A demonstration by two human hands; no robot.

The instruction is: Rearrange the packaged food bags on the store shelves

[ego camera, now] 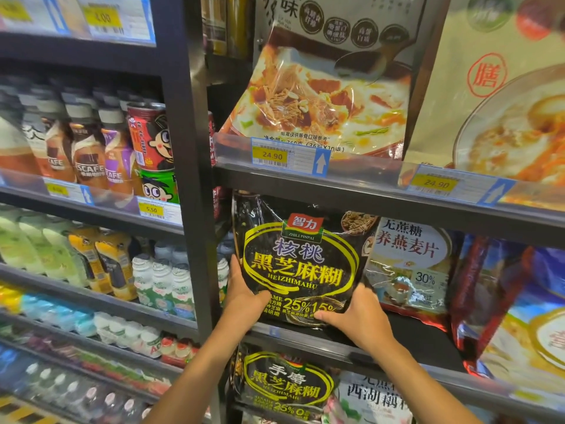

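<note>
You have the black sesame bag centre frame, standing upright at the left end of the middle shelf, its lower edge at or just above the shelf's front lip. Whether it rests fully on the board, I can't tell.

Your left hand is clamped on the bag's lower left edge, thumb on the front face. Your right hand is clamped on the lower right corner, thumb laid across the printed percentages. Both hands are full; neither is free.

Just right of it, the oat flake bag leans back; the two look to overlap at the edge. Further right, a blue and red bag is tilted, with a bare stretch of dark shelf in front of them.

Upper frame: the noodle soup bag sits slanted over its price tag. Lower frame: a second sesame bag on the shelf below.

Judgement: you're mid-task. This one bag is being seated or squared; not yet released. The slanted neighbours right and above look unsorted, so most straightening likely remains.
</note>
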